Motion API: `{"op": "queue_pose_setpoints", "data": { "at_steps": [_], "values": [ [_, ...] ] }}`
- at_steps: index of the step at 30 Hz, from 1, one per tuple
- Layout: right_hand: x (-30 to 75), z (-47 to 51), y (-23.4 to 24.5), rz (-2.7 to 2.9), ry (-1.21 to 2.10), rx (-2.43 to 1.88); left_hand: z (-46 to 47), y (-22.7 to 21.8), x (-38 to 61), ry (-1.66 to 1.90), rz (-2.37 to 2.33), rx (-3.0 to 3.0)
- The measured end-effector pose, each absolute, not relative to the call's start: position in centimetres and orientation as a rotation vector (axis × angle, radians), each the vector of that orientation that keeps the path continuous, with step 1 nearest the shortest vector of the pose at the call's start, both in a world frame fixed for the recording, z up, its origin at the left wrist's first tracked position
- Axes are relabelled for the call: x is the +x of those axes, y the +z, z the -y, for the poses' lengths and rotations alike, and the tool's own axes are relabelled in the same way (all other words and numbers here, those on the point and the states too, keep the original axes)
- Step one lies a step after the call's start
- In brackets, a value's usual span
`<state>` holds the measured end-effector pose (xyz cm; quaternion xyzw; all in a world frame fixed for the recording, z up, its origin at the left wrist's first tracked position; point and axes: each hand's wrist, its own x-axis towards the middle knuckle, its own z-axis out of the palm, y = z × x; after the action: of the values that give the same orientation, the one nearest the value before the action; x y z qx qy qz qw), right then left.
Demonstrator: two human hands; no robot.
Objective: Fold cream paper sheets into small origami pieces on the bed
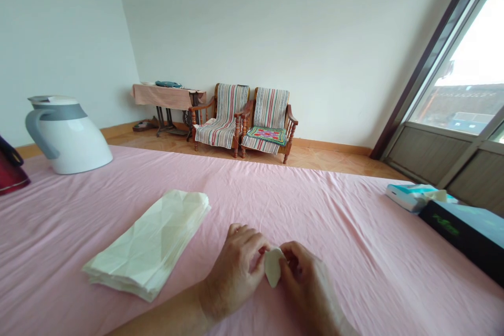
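Note:
A small folded piece of white paper [273, 266] is pinched between both my hands just above the pink cloth [334, 220]. My left hand [236, 270] grips its left side with curled fingers. On its right side my right hand [309, 283] holds it, fingers closed too. A stack of creased white paper sheets [151, 244] lies flat on the cloth to the left of my hands.
A white kettle with a grey handle [66, 134] stands at the far left, beside a dark red bag [10, 170]. A teal tissue pack [415, 197] and a black box [468, 236] lie at the right. Two striped wooden chairs [246, 121] and a small table [167, 97] stand by the far wall.

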<state>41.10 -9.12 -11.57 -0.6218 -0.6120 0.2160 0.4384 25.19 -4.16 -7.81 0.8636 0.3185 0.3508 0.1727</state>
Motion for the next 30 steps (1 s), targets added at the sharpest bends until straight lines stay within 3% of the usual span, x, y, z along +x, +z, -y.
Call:
{"op": "queue_pose_setpoints", "data": {
  "at_steps": [20,30],
  "values": [
    [42.8,10.4,-11.8,2.042,0.008,-1.446,3.2,-7.6,23.0,0.548,-0.467,2.842],
    [43.1,11.4,-12.4,2.216,-0.185,-1.345,3.5,-7.3,22.8,0.516,-0.343,2.847]
  ]
}}
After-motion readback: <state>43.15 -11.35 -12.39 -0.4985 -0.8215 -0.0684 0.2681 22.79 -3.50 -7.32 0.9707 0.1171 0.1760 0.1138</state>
